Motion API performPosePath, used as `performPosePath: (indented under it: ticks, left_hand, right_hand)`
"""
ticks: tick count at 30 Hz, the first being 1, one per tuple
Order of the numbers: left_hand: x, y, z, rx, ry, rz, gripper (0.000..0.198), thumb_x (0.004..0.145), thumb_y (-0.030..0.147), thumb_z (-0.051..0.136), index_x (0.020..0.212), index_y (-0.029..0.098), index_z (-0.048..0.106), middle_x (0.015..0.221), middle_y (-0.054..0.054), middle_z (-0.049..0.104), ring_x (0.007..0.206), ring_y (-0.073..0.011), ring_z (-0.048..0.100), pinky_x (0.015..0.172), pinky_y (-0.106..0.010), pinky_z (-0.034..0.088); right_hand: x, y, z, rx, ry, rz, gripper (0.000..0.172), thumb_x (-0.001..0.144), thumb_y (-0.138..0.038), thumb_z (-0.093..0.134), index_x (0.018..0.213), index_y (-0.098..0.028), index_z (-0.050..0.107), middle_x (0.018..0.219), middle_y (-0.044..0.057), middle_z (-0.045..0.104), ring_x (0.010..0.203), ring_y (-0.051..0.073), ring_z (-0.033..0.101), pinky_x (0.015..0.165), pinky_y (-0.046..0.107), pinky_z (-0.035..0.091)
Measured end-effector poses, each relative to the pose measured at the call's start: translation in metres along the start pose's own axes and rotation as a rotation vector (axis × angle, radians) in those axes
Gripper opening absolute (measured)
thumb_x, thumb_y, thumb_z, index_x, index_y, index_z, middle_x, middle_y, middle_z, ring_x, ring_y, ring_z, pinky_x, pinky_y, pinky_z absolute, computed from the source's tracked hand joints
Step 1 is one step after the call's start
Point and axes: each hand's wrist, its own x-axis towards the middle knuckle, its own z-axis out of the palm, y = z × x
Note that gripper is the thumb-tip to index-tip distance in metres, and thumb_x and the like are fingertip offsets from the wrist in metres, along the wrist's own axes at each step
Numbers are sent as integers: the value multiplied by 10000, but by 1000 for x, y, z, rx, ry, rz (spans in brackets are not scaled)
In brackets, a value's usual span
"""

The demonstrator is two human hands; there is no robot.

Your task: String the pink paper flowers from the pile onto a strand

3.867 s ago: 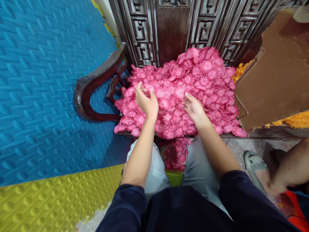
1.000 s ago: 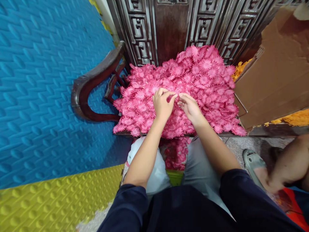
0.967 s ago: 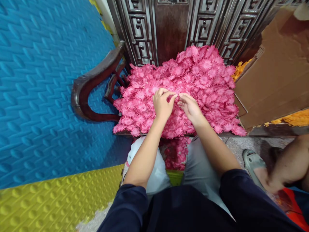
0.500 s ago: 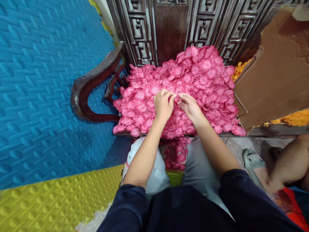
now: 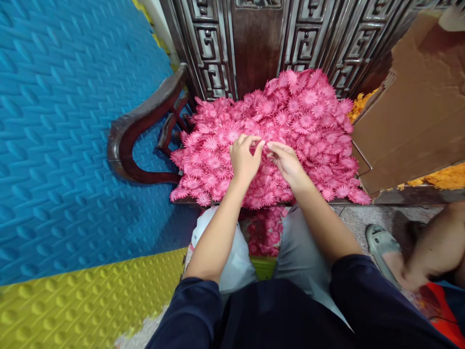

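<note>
Pink flower heads lie heaped on the seat of a dark carved wooden chair, filling it from the arm rest to the far edge and mounding highest toward the back right; both hands meet over the front middle of the heap; the left hand has its fingers curled in with thumb and forefinger pinched together at the tips, and the right hand mirrors it, fingertips pressed toward the left hand's; whatever small piece they pinch between them is too small to tell, though it sits just above the flowers; the forearms run down from the heap to dark blue sleeves; between the knees, in pale trousers, a lower clump of the same pink flowers shows beneath the seat edge; the carved chair back rises straight behind the heap; on the right a brown cardboard box leans close against the pile, with orange flowers showing beside and beneath it; on the left a blue foam mat stands beside the chair arm, with a yellow studded mat below it; at the lower right another person's arm rests near a grey sandal.
</note>
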Motion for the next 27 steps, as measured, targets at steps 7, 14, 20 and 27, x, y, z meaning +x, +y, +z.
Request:
performPosePath:
  ticks: [7, 14, 20, 27]
  left_hand:
    - [1, 1, 1, -187, 15, -26, 77, 803, 268, 668, 775, 198, 684, 812, -20, 642, 802, -159, 590, 790, -312, 450]
    - [4, -3, 5, -529, -118, -153, 45, 757, 224, 705, 720, 204, 721, 725, 5, 686, 696, -125, 583, 690, -268, 461]
    - [7, -1, 3, -755, -130, -347, 84, 724, 126, 704, 671, 191, 704, 708, 20, 696, 700, -107, 605, 758, -263, 478]
    - [7, 1, 6, -699, -29, -389, 137, 763, 123, 659, 638, 177, 654, 633, 25, 604, 619, -94, 508, 666, -235, 433]
  right_hand:
    - [1, -1, -2, 48, -8, 32, 161, 555, -297, 770, 692, -229, 719, 689, -62, 634, 581, 50, 470, 612, 218, 374]
    - [2, 0, -5, 43, -74, 50, 195, 554, -339, 785, 703, -246, 701, 695, -58, 624, 597, 67, 445, 604, 222, 381]
    - [0, -1, -3, 119, -105, 130, 282, 510, -344, 837, 728, -234, 696, 709, -69, 629, 601, 50, 465, 606, 209, 375]
    - [1, 1, -1, 143, -9, 137, 291, 523, -332, 824, 731, -225, 650, 690, -70, 584, 578, 61, 425, 584, 235, 332]
